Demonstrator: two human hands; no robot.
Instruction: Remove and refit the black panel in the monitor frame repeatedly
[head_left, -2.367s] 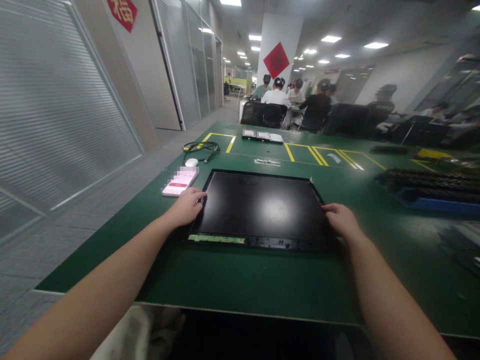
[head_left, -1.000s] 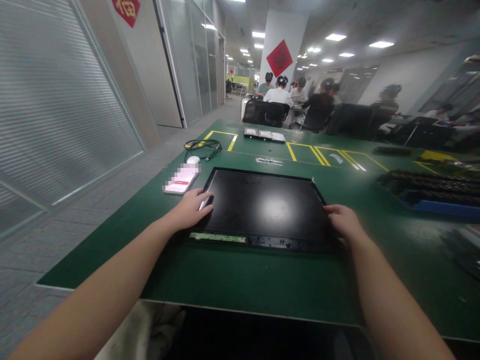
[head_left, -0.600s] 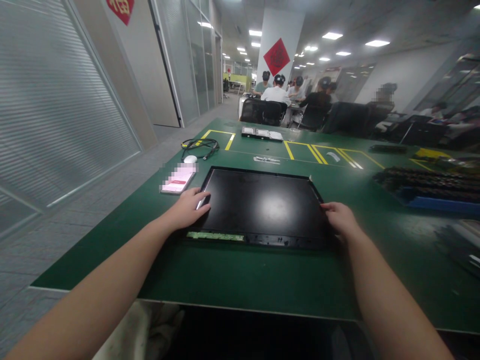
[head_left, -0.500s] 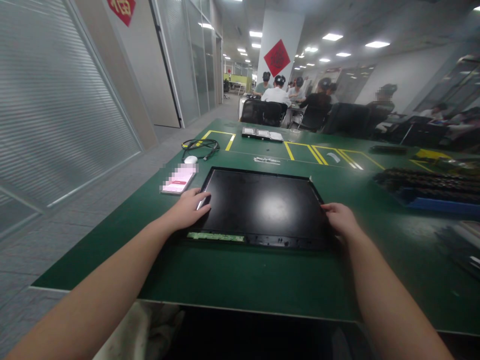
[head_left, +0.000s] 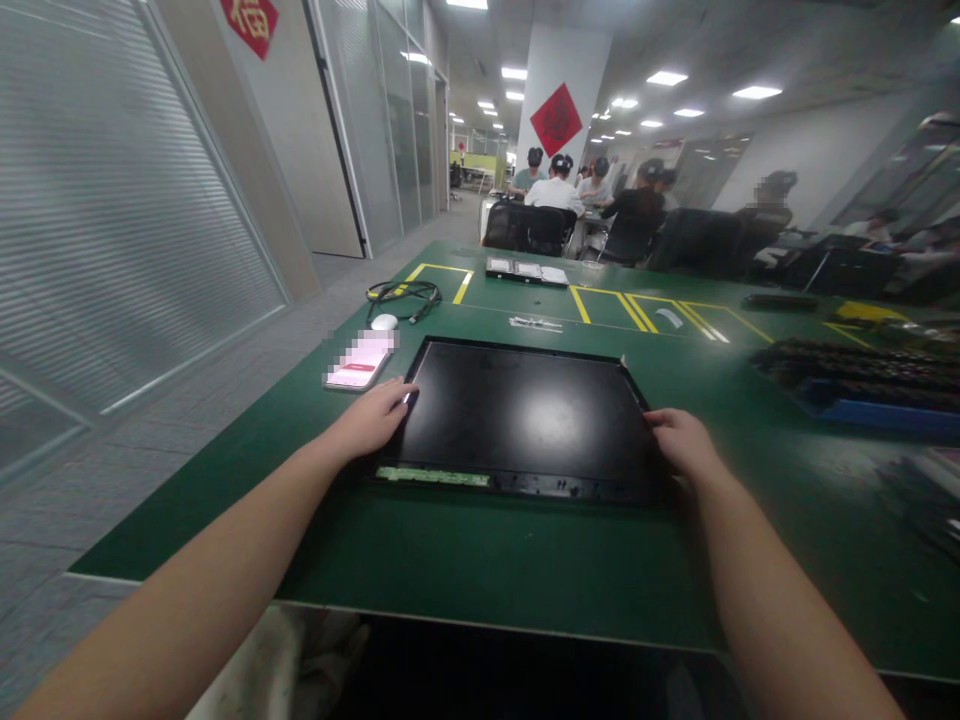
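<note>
A black display panel [head_left: 517, 405] lies flat on the green table in front of me, with a bright reflection in its glossy face. Along its near edge runs a strip of green circuit board [head_left: 433, 477]. At the panel's left side my left hand [head_left: 379, 415] is closed on the edge, fingers on top and the thumb close to them. My right hand [head_left: 679, 440] grips the opposite edge, its thumb and forefinger at the rim and the other fingers hidden beneath the hand.
Left of the panel are a phone [head_left: 360, 362], a white mouse [head_left: 384, 322] and a coiled black cable [head_left: 405, 297]. Beyond it lie small silver strips [head_left: 535, 324] and several drive-like units [head_left: 527, 270]. A blue tray [head_left: 877, 412] holds dark parts at right. People sit farther back.
My left thumb has drawn back from the screen's face toward the left edge, nearer the fingers. My right hand keeps its place on the panel. The view has shifted slightly.
</note>
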